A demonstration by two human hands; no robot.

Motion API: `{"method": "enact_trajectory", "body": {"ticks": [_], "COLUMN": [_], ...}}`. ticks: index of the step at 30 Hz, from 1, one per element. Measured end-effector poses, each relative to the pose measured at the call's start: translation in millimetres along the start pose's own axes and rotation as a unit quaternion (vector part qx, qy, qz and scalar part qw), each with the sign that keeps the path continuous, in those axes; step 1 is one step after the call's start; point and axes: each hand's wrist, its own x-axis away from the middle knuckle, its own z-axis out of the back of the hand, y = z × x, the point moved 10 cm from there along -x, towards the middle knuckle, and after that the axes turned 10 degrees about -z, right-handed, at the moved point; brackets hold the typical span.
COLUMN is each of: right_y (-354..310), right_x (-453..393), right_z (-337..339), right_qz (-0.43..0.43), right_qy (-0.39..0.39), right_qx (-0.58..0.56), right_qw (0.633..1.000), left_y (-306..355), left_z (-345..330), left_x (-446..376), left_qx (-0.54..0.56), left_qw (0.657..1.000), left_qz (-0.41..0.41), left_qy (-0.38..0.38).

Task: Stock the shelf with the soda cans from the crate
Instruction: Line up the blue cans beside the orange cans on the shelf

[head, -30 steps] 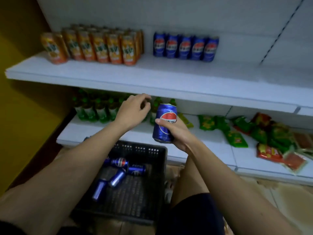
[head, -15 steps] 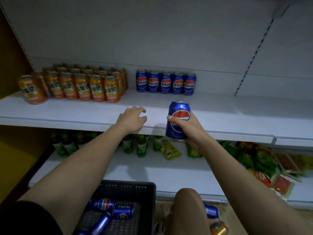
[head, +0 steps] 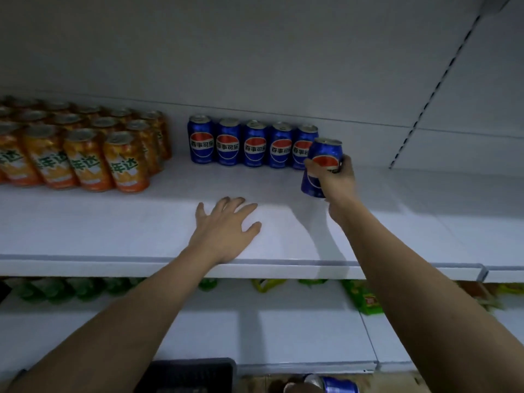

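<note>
Right hand grips a blue Pepsi can, tilted, at frame centre-right, just beside the row of cans reading 百事可乐. Left hand lies flat, fingers spread, on the shelf.

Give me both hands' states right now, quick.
Left hand: open, flat on the shelf, holding nothing.
Right hand: holding a blue can, tilted, by the row's right end.
</note>
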Motion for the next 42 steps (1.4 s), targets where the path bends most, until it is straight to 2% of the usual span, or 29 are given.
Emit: {"method": "enact_trajectory", "body": {"ticks": [2, 5, 8, 10, 15, 19, 22, 24, 26, 30, 36, 39, 42], "right_y": [-3, -8, -4, 2, 12, 29, 28, 31, 37, 33, 26, 38, 47], "right_x": [-32, -79, -120, -136, -143, -141, -132, -125, -111, -53, 74, 127, 169], "right_z": [8, 25, 33, 31, 20, 19, 16, 21, 28, 25, -9, -19, -29], "right_qz": [0.014, 0.051, 0.044, 0.027, 0.060, 0.084, 0.051, -0.008, -0.067, -0.092, -0.037, -0.028, -0.015], "right_qy": [0.043, 0.129, 0.157, 0.153, 0.128, 0.109, 0.085, 0.082, 0.095, 0.057, -0.074, -0.117, -0.135], "right_qx": [0.010, 0.095, 0.127, 0.121, 0.078, 0.089, 0.103, 0.094, 0.101, 0.180, 0.350, 0.386, 0.396], "right_qw": [0.999, 0.986, 0.978, 0.980, 0.987, 0.986, 0.990, 0.992, 0.988, 0.978, 0.933, 0.915, 0.908], "left_y": [-1, 0, 0, 0, -1, 0, 1, 2, 2, 2, 4, 14, 19], "left_z": [1, 1, 1, 1, 4, 6, 7, 8, 10, 13, 26, 28, 42], "left_x": [0, 0, 0, -1, 2, 3, 4, 4, 5, 10, 35, 65, 106], "left_qx": [0.000, -0.003, -0.008, -0.009, -0.004, 0.004, 0.005, 0.010, 0.018, 0.041, 0.063, 0.081, 0.146], "left_qw": [1.000, 1.000, 1.000, 1.000, 1.000, 1.000, 1.000, 1.000, 0.999, 0.998, 0.994, 0.992, 0.979], "left_qz": [0.000, -0.001, -0.001, -0.001, 0.008, 0.011, 0.011, 0.012, 0.016, 0.018, 0.057, 0.081, 0.102], "left_qy": [0.008, 0.011, 0.020, 0.022, 0.025, 0.025, 0.027, 0.027, 0.028, 0.038, 0.067, 0.058, 0.101]}}
